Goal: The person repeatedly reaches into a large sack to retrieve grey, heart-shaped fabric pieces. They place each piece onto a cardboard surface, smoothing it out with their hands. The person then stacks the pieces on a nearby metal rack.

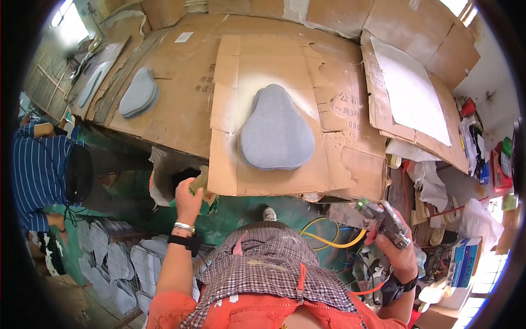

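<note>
My right hand [399, 248] is closed around a metal spray gun [383, 222] at the table's near right; a yellow hose [339, 244] runs close by. My left hand [188, 204] is at the table's near edge, beside an open bag [161, 178] below it. Its thumb and forefinger are apart, with nothing visible between them. A grey pear-shaped pad [278, 131] lies on a cardboard sheet [226, 118] in front of me, narrow end away. Whitish residue marks the cardboard around that end.
Stacked grey pads [139, 94] lie on the table's left. A white sheet [411, 88] covers a board at right. Racks of grey pieces [118, 263] stand low left, near a person in a striped shirt [44, 170]. Plastic bags and a blue box [463, 264] crowd the right.
</note>
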`<state>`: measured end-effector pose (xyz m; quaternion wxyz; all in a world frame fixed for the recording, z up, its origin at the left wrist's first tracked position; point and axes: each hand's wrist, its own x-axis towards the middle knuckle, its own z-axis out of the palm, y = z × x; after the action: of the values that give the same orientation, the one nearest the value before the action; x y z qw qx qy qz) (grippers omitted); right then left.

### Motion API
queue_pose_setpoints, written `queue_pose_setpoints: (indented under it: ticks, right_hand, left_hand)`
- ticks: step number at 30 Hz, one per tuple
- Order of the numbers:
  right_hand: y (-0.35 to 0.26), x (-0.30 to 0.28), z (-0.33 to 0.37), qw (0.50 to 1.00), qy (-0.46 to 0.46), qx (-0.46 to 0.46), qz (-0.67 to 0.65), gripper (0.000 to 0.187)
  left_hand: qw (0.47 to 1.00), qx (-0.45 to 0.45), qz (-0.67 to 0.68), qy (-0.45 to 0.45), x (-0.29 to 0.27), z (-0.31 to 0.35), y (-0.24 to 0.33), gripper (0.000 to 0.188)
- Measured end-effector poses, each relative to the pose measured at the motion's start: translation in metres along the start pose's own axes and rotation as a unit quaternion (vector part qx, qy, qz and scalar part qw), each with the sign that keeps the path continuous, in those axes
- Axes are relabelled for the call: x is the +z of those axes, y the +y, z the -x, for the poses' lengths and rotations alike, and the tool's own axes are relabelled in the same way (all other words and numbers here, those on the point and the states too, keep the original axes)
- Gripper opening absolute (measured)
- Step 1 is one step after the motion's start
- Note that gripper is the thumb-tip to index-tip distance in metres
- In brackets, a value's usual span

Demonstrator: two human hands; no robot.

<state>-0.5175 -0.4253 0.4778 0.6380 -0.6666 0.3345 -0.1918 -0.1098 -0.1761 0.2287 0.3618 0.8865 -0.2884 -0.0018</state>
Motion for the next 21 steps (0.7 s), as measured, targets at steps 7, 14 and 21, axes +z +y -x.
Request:
queue_pose_setpoints:
  ticks: [7,14,21]
  right_hand:
    - [-0.018,0.013,0.026,0.997,0.081,0.007,0.011,0.07]
    - [-0.013,0.043,0.033,0.999,0.006,-0.015,-0.036,0.066]
    - [-0.028,0.062,0.019,0.986,0.16,-0.034,0.001,0.07]
  left_hand:
    - [0.973,-0.213,0.092,0.008,-0.011,0.027,-0.08,0.031]
    - [0.972,-0.207,0.099,-0.045,0.016,0.039,-0.097,0.029]
    - [0.971,-0.2,0.102,-0.084,0.028,0.038,-0.093,0.025]
